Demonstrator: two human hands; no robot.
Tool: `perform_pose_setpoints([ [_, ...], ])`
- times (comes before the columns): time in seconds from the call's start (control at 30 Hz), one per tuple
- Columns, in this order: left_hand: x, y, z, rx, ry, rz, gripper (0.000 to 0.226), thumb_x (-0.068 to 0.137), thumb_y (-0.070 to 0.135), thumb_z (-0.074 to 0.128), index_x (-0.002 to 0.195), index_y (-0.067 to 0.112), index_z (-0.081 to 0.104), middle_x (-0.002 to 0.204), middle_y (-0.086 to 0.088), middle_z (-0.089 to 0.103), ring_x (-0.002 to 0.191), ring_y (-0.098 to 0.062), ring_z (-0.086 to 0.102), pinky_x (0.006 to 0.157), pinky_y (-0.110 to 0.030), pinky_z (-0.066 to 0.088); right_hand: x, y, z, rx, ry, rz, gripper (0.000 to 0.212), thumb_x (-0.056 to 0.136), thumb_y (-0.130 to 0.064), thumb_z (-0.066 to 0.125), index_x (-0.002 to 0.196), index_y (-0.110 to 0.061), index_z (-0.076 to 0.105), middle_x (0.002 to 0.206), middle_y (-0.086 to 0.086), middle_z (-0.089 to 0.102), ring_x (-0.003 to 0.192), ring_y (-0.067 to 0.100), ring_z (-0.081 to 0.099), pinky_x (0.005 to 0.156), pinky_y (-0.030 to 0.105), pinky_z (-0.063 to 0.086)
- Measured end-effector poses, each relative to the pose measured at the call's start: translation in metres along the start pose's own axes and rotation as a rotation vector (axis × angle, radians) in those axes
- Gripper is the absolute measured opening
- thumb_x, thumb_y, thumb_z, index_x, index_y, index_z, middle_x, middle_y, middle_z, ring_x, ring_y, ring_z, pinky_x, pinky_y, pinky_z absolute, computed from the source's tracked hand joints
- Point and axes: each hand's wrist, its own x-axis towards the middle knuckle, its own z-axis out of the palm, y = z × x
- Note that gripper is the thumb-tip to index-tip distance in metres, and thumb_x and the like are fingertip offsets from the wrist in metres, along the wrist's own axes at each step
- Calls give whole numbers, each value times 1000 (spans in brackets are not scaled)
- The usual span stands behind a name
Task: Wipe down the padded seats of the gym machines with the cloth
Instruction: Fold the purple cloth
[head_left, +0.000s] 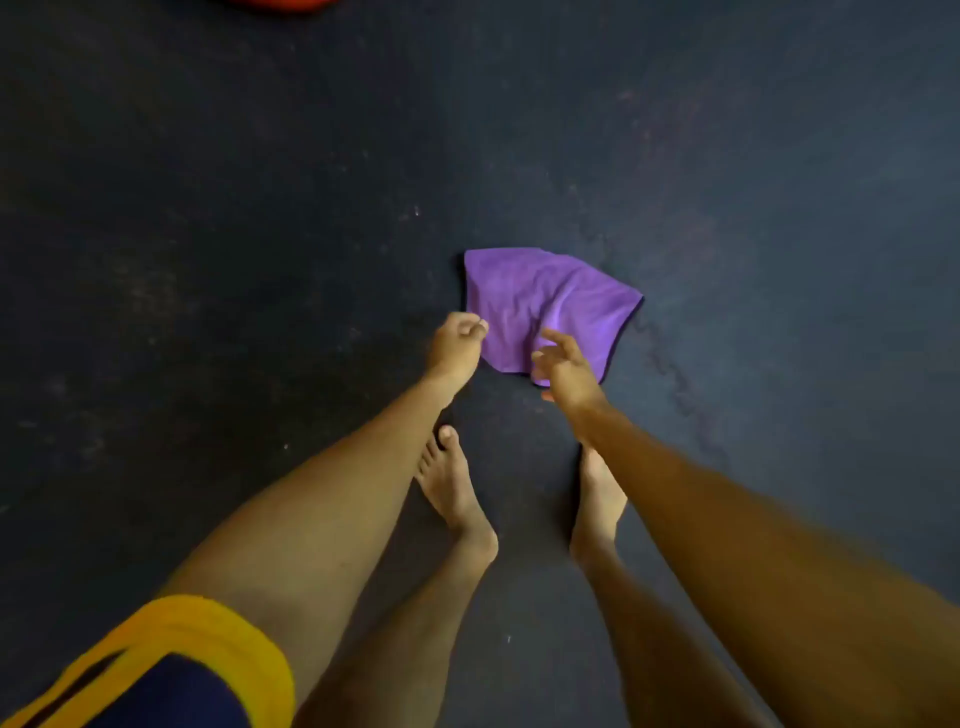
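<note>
Fetching cloth off floor: L hand curled at its left edge (pinch unclear), R hand spread over near corner; next: firm grip.

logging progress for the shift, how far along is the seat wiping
Done: nothing that shows. No padded seat or machine is in view, only dark floor.
In hand: the purple cloth is opened out in front of the person. The left hand pinches its edge. The right hand is over its lower corner, grip unclear.
Left: all the wiping, as far as this view tells.
</note>
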Motion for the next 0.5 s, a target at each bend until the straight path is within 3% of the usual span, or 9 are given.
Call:
perform_pose_setpoints([
  [0.07, 31, -11, 12, 91, 64, 27, 38, 96, 23, 66, 131, 11, 58, 133, -12, 60, 122, -28, 59, 103, -42, 49, 31, 13, 6, -15, 16, -25, 61, 87, -19, 59, 147, -18, 45, 114, 3, 55, 87, 12, 53, 70, 20, 42],
  [0.17, 63, -23, 30, 271, 119, -50, 75, 89, 33, 76, 150, 16, 37, 153, -12, 40, 137, -31, 45, 108, -50, 45, 71, 34, 12, -73, 0, -15, 54, 101, -7, 53, 152, -20, 42, 129, 4, 52, 106, 16, 53, 74, 20, 43],
  [0.2, 68, -25, 37, 362, 143, -70, 78, 87, 33, 77, 151, 16, 35, 153, -13, 38, 138, -33, 43, 109, -51, 43, 78, 36, 14, -105, 3, -35, 54, 102, -6, 53, 152, -20, 41, 131, 4, 51, 109, 17, 53, 74, 19, 43],
  [0.3, 75, -28, 54, 439, 149, -74, 48, 93, 24, 68, 135, 11, 51, 137, -17, 56, 129, -36, 53, 105, -50, 47, 90, 44, 17, -171, 3, -67, 59, 97, -4, 61, 152, -17, 41, 130, 3, 51, 110, 17, 54, 70, 17, 44],
  [0.37, 65, -22, 57, 368, 74, -36, 28, 93, 21, 64, 118, 8, 63, 123, -16, 65, 114, -35, 63, 96, -46, 54, 80, 46, 17, -243, -2, -108, 64, 92, -6, 70, 149, -17, 43, 133, 5, 54, 114, 19, 56, 79, 22, 51],
  [0.43, 42, -7, 56, 329, 53, 55, 21, 92, 19, 67, 108, 5, 65, 119, -16, 64, 108, -33, 64, 93, -44, 54, 64, 43, 15, -310, 19, -179, 54, 90, -8, 73, 138, -19, 51, 128, 7, 60, 111, 20, 60, 92, 34, 55],
  [0.5, 7, 16, 51, 329, 33, 163, 22, 91, 21, 72, 103, 4, 64, 119, -16, 59, 107, -32, 61, 93, -41, 51, 33, 29, 7, -296, 96, -221, 39, 92, -6, 68, 128, -18, 57, 114, 5, 66, 99, 18, 65, 91, 38, 56],
])
